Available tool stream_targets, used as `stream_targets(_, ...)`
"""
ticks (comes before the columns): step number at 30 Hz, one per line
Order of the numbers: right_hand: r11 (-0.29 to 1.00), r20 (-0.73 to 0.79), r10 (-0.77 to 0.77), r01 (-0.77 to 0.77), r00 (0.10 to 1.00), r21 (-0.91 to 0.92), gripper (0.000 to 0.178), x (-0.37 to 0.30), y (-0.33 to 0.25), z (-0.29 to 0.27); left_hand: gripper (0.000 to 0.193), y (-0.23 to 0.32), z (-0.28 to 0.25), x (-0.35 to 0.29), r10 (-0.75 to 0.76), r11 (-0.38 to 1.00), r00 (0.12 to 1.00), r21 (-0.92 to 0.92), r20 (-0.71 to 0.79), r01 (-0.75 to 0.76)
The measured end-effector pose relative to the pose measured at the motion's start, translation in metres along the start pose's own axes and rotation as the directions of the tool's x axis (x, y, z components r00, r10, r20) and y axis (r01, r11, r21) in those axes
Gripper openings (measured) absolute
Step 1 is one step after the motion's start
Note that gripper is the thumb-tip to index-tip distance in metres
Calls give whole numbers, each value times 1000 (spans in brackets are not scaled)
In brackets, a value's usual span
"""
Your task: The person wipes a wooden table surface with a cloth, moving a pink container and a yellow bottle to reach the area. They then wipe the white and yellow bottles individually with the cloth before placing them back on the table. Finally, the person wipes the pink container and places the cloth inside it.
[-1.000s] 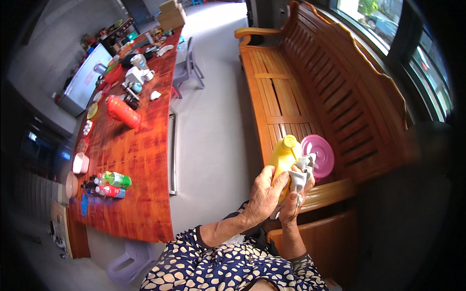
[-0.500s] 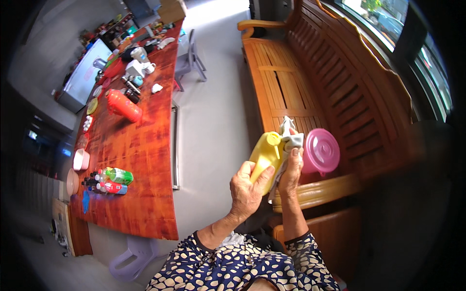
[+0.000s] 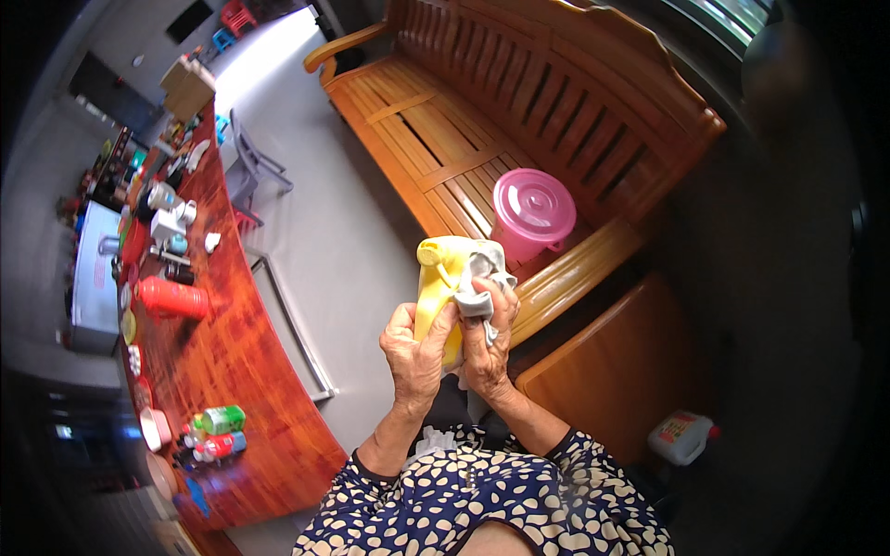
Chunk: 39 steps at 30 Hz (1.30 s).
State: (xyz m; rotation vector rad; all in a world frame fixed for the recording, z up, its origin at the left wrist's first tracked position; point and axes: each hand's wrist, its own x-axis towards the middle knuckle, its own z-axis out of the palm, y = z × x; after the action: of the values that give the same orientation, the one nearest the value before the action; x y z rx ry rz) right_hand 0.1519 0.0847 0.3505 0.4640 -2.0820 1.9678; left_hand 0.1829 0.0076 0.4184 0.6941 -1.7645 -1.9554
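Head view: left hand (image 3: 413, 357) is closed round the near left side of a yellow plastic jug (image 3: 433, 298), right hand (image 3: 488, 357) pinching a crumpled grey-white cloth (image 3: 475, 304) against its right. Jug's held left of the pink round lidded plastic bucket (image 3: 532, 206). Bunched cloth might slip, costing grip and dropping the jug, though I can't really see the hidden fingers.

Slatted wooden bench (image 3: 459, 167) and long reddish table (image 3: 236, 366) on grey floor (image 3: 329, 218), bright light (image 3: 267, 60) beyond
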Motion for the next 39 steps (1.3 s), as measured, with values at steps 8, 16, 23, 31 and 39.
stream_targets(8,951,-54,-262,248,964,-184,29,42,-28,-41,19,2,-4,-16,-29,999,972,52,231,17)
stream_targets(16,957,196,12,-68,981,280,30,57,-27,-88,18,3,-11,-13,86,964,896,191,436,-185)
stream_targets(23,962,208,-114,56,971,266,34,37,-32,-105,26,-6,-18,1,381,744,711,260,591,-615)
stream_targets(31,866,97,318,-330,943,374,40,19,-1,-110,24,-13,-5,16,387,753,562,102,731,-650)
stream_targets(39,712,-104,599,-469,794,522,31,17,51,-111,25,-45,8,38,425,668,385,4,819,-744)
